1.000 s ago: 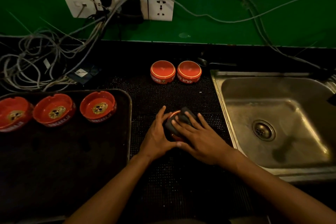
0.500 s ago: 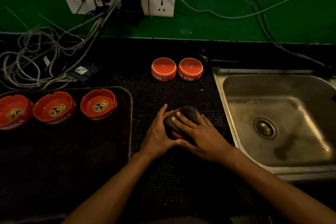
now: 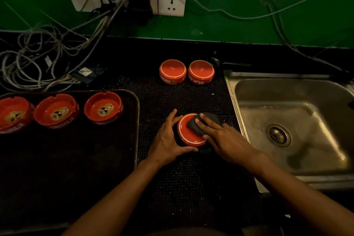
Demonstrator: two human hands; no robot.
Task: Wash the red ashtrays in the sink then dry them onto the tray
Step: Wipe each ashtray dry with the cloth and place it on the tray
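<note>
Left hand (image 3: 168, 140) cups the upturned red ashtray (image 3: 189, 132) on the black mat (image 3: 183, 188), gripping its side; right hand (image 3: 222, 138), fingers flat, presses a dark cloth (image 3: 193, 122) onto its base.

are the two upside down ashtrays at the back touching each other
Cannot tell. In the head view the left upside-down ashtray and the right one sit side by side with rims meeting or nearly so; dim light hides any gap.

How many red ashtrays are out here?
6. Three sit upright in a row on the tray. Two stand upside down behind the mat. One is being wiped between the hands.
</note>
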